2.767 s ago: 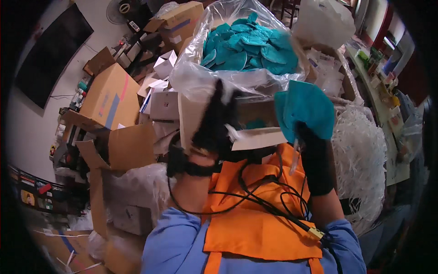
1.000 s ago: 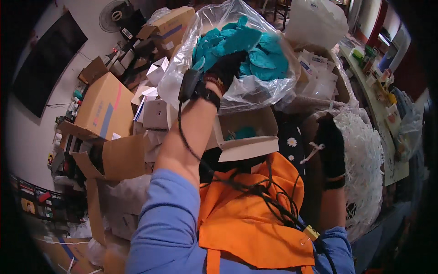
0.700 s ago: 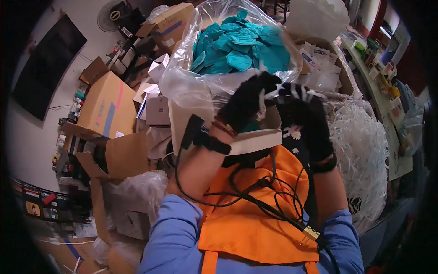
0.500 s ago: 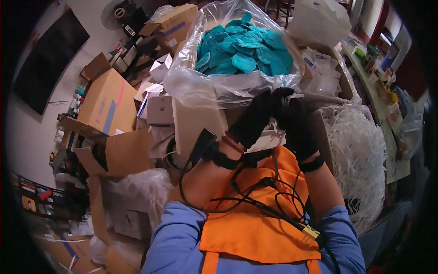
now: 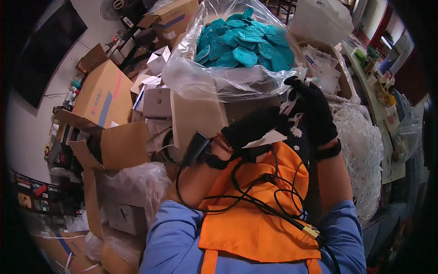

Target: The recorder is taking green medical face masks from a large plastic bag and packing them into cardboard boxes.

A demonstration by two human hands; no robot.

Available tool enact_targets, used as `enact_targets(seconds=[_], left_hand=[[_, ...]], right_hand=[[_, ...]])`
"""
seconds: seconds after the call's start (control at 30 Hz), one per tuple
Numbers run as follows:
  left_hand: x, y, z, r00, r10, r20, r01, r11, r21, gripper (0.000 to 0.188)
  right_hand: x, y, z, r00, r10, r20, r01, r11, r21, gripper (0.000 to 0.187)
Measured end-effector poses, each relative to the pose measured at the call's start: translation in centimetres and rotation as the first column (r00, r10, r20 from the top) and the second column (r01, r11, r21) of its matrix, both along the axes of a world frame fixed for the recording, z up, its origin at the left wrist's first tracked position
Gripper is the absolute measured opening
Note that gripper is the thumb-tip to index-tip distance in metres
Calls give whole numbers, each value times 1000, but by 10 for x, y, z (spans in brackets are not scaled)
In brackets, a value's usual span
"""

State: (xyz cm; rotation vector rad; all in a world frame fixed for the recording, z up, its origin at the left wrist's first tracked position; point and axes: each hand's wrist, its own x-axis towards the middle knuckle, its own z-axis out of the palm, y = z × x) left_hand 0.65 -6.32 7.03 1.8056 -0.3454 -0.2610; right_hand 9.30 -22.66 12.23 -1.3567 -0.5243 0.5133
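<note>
Both my hands wear black gloves. My right hand point(image 5: 315, 109) is raised with its fingers bent around a thin white strip-like piece point(image 5: 288, 106), whose exact kind is unclear. My left hand point(image 5: 255, 123) lies lower, just left of it; its fingertips close at the white piece's lower end, and what they grip is partly hidden. A pale paper-like flap point(image 5: 266, 139) shows below the left hand. Just beyond the hands, a heap of teal cup-shaped face masks point(image 5: 246, 43) fills a box lined with a clear plastic bag point(image 5: 228, 84).
At my right lies a big tangle of thin white straps point(image 5: 358, 155). Behind it stands a box of small clear bags point(image 5: 321, 68). Open cardboard boxes point(image 5: 102, 98) and a grey-white carton point(image 5: 157, 102) crowd the left. A black cable point(image 5: 248, 198) crosses my orange apron point(image 5: 260, 228).
My hands have drawn apart from their place together at the bag's edge. The left has come lower and nearer me; the right has shifted rightward, and the white piece shows between them.
</note>
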Motion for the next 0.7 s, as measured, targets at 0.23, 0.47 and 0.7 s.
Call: enact_targets(seconds=[0.23,0.47,0.7], left_hand=[[-20,-14,-20,990,91,105,-54,950,-306,20],[-20,-22,-21,1000,-3,19,9,930,-368,35],[-16,-10,-21,991,-105,-85,27,768,-639,48]], right_hand=[[17,-17,-7,975,-10,223,20,999,-45,27],[12,-18,-5,887,-10,461,95,982,-161,26],[13,-14,0,986,38,165,-32,999,-39,25]])
